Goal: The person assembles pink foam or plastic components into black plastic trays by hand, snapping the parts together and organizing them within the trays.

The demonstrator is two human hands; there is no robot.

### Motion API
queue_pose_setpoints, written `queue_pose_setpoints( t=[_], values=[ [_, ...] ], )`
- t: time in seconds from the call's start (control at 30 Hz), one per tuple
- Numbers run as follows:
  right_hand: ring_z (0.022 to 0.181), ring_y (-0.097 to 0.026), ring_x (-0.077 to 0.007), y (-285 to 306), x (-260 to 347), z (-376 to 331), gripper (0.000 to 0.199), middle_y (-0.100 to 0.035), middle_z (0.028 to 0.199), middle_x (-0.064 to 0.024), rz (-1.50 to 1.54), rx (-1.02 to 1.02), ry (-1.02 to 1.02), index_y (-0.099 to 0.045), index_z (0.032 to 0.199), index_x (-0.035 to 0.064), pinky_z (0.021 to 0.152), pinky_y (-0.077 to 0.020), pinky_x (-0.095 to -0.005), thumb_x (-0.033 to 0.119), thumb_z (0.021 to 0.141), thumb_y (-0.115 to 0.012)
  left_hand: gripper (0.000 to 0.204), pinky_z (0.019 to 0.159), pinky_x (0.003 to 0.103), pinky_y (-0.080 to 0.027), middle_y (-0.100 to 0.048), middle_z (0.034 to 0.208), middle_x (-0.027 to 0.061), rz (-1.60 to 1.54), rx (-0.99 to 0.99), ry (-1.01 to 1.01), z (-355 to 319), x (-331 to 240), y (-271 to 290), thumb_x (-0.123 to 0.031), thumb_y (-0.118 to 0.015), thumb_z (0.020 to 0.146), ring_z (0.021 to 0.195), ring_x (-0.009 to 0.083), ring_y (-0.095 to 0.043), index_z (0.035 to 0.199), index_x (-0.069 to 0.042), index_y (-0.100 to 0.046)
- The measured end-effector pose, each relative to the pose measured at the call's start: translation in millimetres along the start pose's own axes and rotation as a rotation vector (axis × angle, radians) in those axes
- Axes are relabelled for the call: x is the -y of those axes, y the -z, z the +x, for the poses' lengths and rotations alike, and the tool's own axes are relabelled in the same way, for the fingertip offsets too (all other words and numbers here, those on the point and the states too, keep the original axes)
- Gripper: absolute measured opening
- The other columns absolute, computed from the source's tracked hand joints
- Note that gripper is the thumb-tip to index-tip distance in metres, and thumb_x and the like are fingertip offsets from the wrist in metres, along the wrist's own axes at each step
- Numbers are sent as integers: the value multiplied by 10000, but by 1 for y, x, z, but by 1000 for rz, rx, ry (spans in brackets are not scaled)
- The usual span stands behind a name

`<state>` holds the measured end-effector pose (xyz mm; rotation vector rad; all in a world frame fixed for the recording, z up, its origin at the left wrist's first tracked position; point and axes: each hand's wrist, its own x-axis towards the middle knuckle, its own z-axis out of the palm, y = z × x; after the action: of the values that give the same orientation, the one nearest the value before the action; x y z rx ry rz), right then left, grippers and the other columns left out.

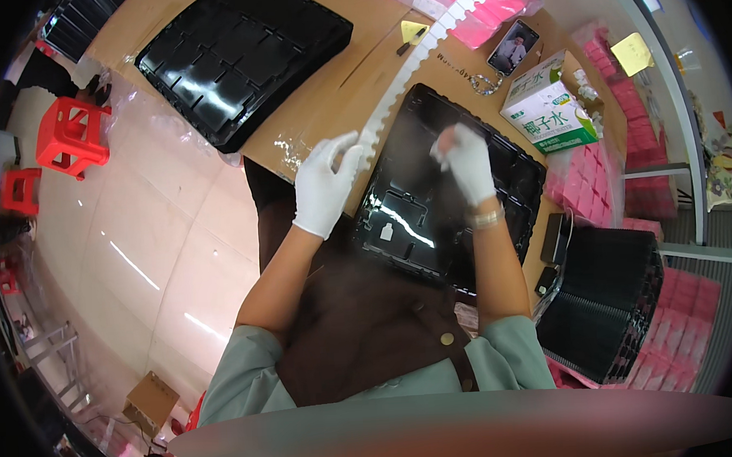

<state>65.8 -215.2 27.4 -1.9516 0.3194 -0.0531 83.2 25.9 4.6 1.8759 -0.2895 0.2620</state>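
My left hand [326,182], in a white glove, pinches the near end of a long white strip [407,67] with a notched edge. The strip runs up and to the right, past the far part of the table. Below it lies a glossy black plastic tray [434,262] with moulded compartments. A small white bottle-shaped piece [386,231] lies in one compartment at the tray's near left. My right hand [467,164], also gloved, is over the middle of the tray with its fingers drawn together. What those fingertips hold, if anything, is too small to make out.
Another black tray [245,61] lies at the far left of the brown table. A phone [513,49], a bead bracelet [485,83] and an opened white-and-green carton [550,107] stand to the right. Stacked black trays [603,299], pink packs [587,180] and a red stool [73,136] surround the table.
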Motion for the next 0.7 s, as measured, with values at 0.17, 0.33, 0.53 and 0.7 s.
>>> queue_pose_setpoints(
  t=[0.17,0.33,0.53,0.7],
  values=[
    [607,-596,-174,-39,-12,-97,81,-617,687,-78,-276,226,11,-591,791,0,567,-472,-280,-30,802,-516,245,678,348,-513,-623,897,101,249,-116,32,-9,-19,-6,-213,-647,862,707,260,-639,1071,-85,-657],
    [761,-650,-350,-63,-3,-111,97,-652,807,-198,-499,160,115,-626,848,-12,691,-504,-399,-4,806,-539,277,792,378,-499,-606,997,91,197,376,39,-36,-2,-22,-246,-642,842,931,270,-614,1095,-134,-642],
    [706,-663,-241,-53,7,-113,94,-658,758,-157,-384,222,-40,-624,874,-34,672,-509,-327,-22,810,-557,338,832,382,-481,-570,1003,95,158,379,32,-44,12,-29,-252,-655,826,963,283,-575,1146,-150,-617],
    [721,-671,-254,-61,-5,-114,102,-660,764,-166,-427,244,13,-619,893,-44,677,-514,-338,-15,811,-566,338,837,379,-479,-566,1006,95,146,361,4,-46,15,-30,-253,-657,825,965,278,-577,1145,-154,-620]
  ],
)
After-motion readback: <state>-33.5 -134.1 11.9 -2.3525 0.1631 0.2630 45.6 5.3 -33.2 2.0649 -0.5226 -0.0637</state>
